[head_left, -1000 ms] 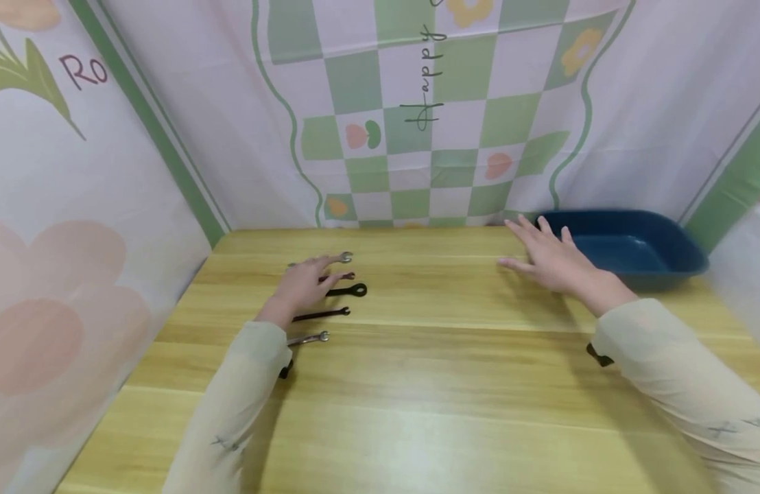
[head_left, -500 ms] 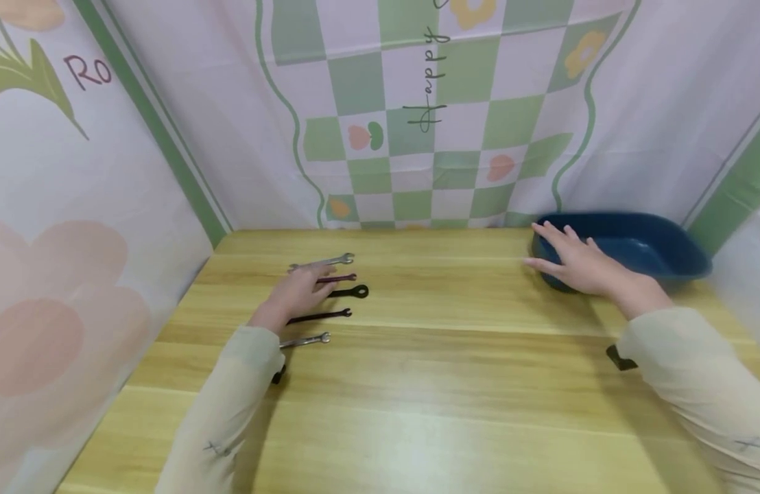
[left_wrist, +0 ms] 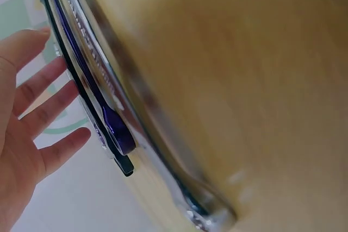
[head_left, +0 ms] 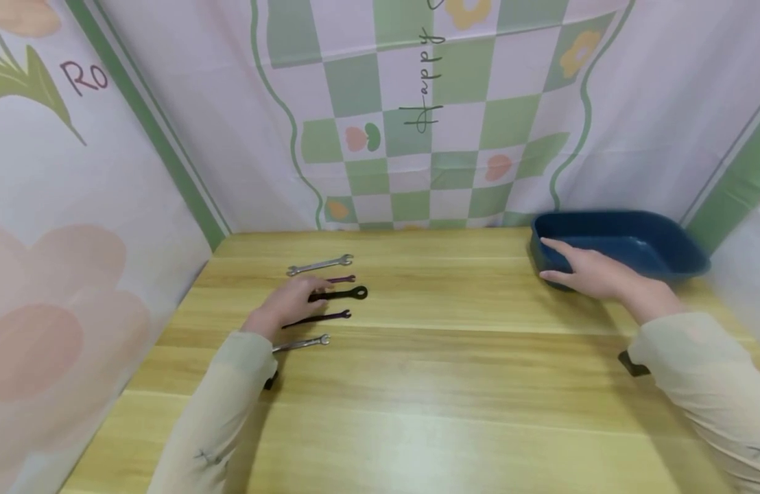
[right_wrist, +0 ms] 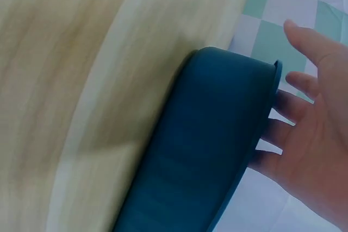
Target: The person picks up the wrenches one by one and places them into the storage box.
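Observation:
Several wrenches lie in a row on the left of the table. At the back is a silver open-ended wrench, then a small purple wrench and a black wrench. Closer to me are a dark purple wrench and another silver wrench. My left hand is over the black wrench, fingers spread and thumb apart; contact is unclear. My right hand is at the near left side of a dark blue bin. Its fingers reach over the rim, and the thumb stands off outside.
The wooden table runs back to a checkered curtain. Another printed curtain hangs along the left side. The bin stands at the table's back right corner.
My right hand has moved right and lower, its fingers now over the bin's rim. The left hand has drawn back slightly toward me, uncovering the back silver wrench.

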`<state>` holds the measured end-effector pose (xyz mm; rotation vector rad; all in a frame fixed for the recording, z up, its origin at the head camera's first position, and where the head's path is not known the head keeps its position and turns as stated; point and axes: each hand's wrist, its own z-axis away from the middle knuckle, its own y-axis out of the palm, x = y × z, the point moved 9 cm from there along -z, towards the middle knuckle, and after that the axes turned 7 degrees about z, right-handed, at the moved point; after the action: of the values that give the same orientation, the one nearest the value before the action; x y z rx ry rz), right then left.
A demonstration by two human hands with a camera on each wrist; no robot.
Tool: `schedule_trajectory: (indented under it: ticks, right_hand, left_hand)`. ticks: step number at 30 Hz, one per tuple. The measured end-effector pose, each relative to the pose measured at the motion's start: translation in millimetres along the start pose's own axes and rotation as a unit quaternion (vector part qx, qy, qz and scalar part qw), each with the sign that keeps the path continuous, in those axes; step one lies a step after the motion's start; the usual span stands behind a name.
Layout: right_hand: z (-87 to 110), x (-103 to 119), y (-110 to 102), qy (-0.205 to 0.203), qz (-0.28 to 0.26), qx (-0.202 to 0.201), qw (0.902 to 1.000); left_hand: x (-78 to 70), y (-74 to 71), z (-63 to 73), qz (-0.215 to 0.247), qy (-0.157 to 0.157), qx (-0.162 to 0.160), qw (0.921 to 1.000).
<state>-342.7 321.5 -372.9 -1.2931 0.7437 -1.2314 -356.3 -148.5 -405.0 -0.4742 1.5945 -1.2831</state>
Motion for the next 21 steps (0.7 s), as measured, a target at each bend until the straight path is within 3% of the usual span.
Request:
schedule_trajectory:
  ticks: [12,21]
  right_hand:
    - [3.7,-3.1,4.0,-0.012,0.023,-0.011,0.9996]
    - [8.7,4.1,2.3,-0.043,0.036,-0.051,0.9972]
  left_hand:
    - [-1.7,2.7,-1.6,-0.013,0.01,0.007,0.9998]
    - [-1.6,4.7,-4.1,-0.037,0.012,0.012,0.9992]
